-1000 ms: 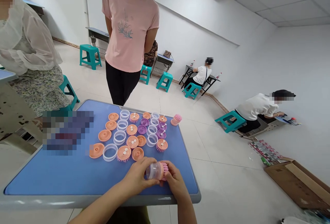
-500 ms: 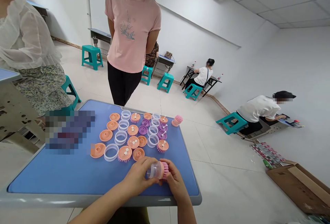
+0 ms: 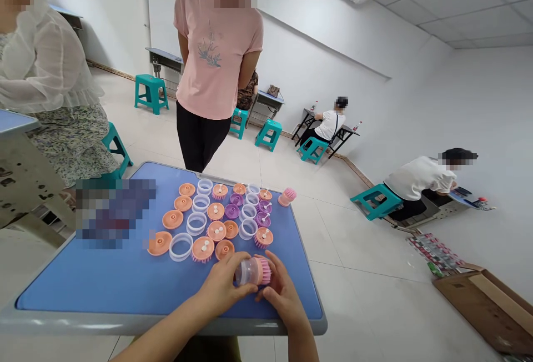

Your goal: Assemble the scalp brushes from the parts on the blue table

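At the near edge of the table, between the two hands:

Held item: clear plastic cylinder (image 3: pixel 245 273), lying sideways, capped by a pink bristle head (image 3: pixel 264 271).
Left hand (image 3: pixel 225 280): half closed, fingers wrapped round the cylinder.
Right hand (image 3: pixel 283 291): half closed, fingers curved against the bristle end; firmness of grip hidden.
Just beyond the left hand: orange brush head (image 3: pixel 203 249) and orange disc (image 3: pixel 225 249), nearest of the rows.
Further beyond both hands: orange discs (image 3: pixel 172 219), clear plastic rings (image 3: pixel 181 247), purple discs (image 3: pixel 232 211).
Far right of the hands: loose pink brush head (image 3: pixel 287 196), near the table's far corner.
Left of the hands: pixelated object (image 3: pixel 114 213), too blurred to identify.
Near edge: grey rim of the blue table (image 3: pixel 166 324), just below the hands.
Room for moving: stretch of blue tabletop left of the left hand.
Past the far edge: standing person in pink T-shirt (image 3: pixel 214 45).
Left of the table: seated person in sheer white blouse (image 3: pixel 41 62).
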`<control>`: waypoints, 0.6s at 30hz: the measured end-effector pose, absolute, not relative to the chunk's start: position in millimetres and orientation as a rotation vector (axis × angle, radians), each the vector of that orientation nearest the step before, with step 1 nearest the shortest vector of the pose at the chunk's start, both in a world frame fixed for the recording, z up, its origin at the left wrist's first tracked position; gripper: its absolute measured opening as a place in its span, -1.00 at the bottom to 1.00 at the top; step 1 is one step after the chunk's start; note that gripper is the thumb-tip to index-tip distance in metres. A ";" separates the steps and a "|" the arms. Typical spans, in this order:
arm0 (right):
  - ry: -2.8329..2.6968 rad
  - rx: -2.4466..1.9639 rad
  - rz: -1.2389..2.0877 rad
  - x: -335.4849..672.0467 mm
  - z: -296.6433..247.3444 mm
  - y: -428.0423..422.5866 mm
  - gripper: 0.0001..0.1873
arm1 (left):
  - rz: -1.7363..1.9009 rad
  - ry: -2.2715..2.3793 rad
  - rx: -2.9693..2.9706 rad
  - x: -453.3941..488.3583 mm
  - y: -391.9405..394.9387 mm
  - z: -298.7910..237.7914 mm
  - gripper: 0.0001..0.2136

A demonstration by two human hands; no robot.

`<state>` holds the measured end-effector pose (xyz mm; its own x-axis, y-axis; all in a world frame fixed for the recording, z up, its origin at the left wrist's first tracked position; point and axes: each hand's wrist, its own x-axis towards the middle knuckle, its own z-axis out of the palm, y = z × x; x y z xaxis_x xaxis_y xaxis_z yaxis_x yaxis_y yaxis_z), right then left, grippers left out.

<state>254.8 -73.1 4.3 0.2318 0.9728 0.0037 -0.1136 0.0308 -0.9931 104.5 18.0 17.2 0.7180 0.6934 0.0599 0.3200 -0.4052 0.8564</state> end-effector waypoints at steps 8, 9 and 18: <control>-0.964 -1.277 1.043 255.9 -0.1 -72.5 -0.47 | 0.539 0.709 2.028 104.2 17.5 15.8 -0.61; -0.961 -1.257 1.036 255.4 0.6 -72.6 -0.42 | 0.536 0.728 2.023 104.1 17.4 16.2 -0.61; -1.007 -1.303 1.060 253.4 4.9 -71.3 -0.60 | 0.516 0.661 2.061 105.0 16.5 16.4 -0.61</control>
